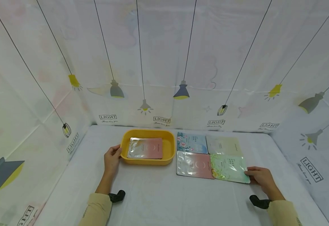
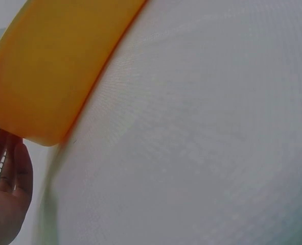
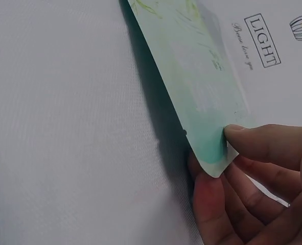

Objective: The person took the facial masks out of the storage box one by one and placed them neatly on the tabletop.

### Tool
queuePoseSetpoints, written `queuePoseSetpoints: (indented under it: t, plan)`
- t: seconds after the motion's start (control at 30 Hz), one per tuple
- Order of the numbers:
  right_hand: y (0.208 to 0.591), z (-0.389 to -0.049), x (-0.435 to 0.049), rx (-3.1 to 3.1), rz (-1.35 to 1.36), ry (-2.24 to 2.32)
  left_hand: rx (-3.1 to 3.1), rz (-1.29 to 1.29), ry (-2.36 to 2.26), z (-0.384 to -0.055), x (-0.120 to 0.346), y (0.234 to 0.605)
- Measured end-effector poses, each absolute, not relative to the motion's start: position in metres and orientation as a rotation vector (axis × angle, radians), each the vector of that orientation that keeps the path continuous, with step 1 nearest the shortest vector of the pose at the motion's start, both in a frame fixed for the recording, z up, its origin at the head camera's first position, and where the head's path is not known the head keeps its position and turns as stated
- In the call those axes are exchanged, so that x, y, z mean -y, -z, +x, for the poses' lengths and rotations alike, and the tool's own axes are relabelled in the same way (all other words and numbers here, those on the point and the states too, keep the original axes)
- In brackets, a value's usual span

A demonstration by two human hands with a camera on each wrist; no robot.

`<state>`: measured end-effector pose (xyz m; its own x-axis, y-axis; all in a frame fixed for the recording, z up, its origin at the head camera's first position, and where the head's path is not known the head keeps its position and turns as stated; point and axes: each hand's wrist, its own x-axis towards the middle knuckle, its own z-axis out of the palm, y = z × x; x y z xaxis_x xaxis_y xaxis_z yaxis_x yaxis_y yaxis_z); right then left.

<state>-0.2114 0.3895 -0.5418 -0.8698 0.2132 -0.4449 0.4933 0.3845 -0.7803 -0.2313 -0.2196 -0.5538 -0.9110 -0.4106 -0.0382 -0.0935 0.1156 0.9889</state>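
My left hand (image 1: pixel 112 159) is at the left end of a yellow plastic tray (image 1: pixel 148 162), with its fingers (image 2: pixel 23 166) nearly straight against the outer end wall. Inside the tray lies a pink and silver sheet mask packet (image 1: pixel 145 148). At the right, my right hand (image 1: pixel 261 179) pinches the near right corner of a green sheet mask packet (image 1: pixel 230 168), thumb on top and fingers underneath. In the right wrist view a shadow shows under the edge of that packet. Its left side meets another pink packet (image 1: pixel 195 164).
Behind those two packets lie a blue floral packet (image 1: pixel 192 142) and a pale yellow one (image 1: pixel 223 145). A white cloth (image 1: pixel 181 204) covers the table. White curtains (image 1: pixel 164 56) printed with lamps stand at the back and sides.
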Motion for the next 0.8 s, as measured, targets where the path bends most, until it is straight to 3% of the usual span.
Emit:
queuePoseSetpoints:
  t: [0.8]
  plan:
    - [0.526,-0.216,-0.386,-2.54,0.581,1.235,2.17,0.511,1.853,-0.232,0.219,0.554]
